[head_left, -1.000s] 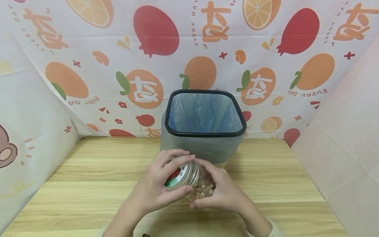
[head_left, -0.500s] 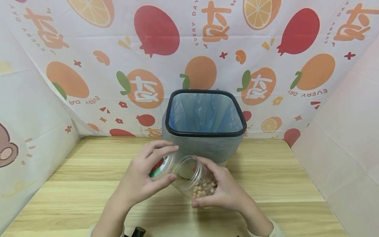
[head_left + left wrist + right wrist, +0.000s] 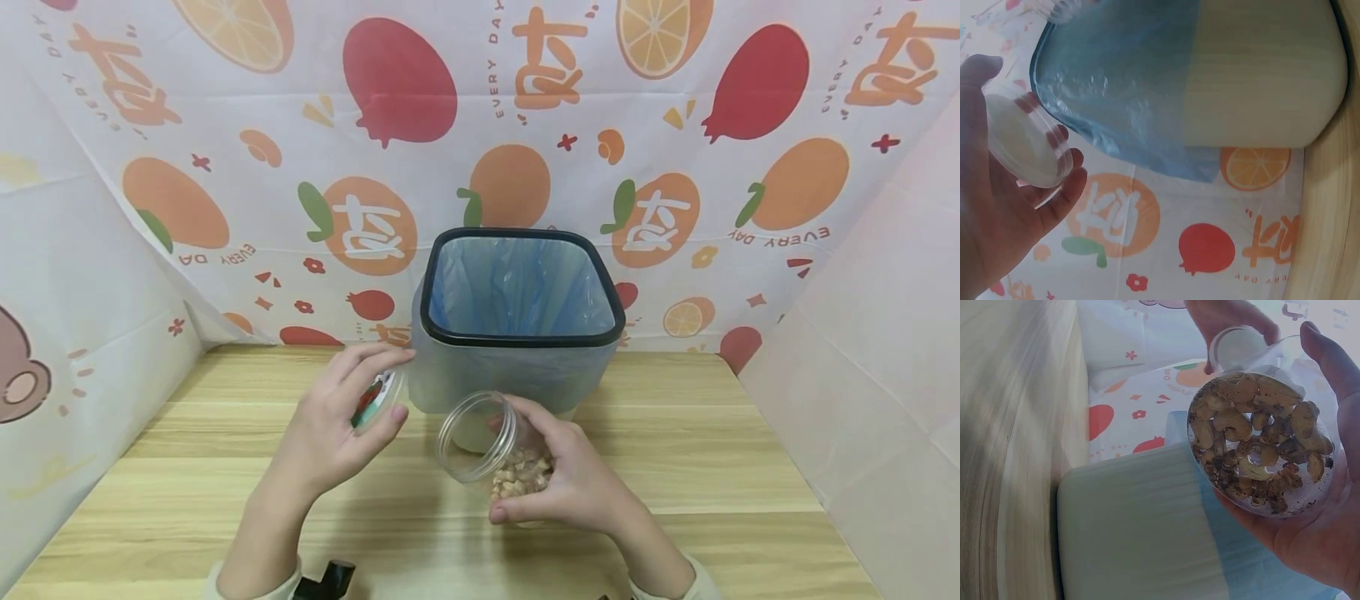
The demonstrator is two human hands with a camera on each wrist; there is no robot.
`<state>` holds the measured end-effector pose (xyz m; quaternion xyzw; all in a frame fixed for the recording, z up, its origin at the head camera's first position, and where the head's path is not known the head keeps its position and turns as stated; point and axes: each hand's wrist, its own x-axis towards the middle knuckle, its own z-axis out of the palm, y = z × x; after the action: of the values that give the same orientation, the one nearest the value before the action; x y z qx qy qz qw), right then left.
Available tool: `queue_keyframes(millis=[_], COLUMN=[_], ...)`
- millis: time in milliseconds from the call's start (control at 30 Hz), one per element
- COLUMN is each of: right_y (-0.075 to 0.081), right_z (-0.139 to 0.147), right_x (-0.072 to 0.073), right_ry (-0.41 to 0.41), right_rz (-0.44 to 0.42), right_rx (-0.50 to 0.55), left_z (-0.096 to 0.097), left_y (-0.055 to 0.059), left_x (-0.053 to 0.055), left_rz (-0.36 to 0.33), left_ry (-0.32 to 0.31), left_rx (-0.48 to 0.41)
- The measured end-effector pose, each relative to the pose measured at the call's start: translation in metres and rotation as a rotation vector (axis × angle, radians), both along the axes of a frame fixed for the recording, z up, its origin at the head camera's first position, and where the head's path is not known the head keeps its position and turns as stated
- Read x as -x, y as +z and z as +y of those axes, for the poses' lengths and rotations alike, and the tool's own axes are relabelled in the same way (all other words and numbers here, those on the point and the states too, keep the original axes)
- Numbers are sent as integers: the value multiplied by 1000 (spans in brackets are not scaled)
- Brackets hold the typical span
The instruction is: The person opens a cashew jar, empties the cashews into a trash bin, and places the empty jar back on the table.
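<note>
Left of the bin [image 3: 525, 340] I see the left hand's grip [image 3: 333, 429] clamped on the lid [image 3: 377, 402], before the bin the right hand's grip [image 3: 558, 471] round the tilted jar [image 3: 495, 460], best held steady

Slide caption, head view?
Left hand holds the lid, right hand a tilted open jar of nut-like pieces, in front of a bag-lined bin.
</note>
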<state>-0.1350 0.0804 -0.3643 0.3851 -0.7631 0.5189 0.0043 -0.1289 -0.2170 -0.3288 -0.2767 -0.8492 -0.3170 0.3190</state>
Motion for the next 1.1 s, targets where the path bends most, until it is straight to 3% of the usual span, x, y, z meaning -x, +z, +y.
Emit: queue_keyframes(millis=[333, 900, 1100], right_y=[1, 4, 4], right_z=[2, 4, 5], right_x=[-2, -1, -2], right_ry=[7, 44, 26], right_rz=[6, 11, 16], right_rx=[22, 40, 29], left_z=[-15, -22, -25], left_y=[-10, -24, -31], left_x=[7, 16, 21], left_rz=[-100, -238, -268], left_ry=[120, 229, 224], left_rx=[101, 183, 211])
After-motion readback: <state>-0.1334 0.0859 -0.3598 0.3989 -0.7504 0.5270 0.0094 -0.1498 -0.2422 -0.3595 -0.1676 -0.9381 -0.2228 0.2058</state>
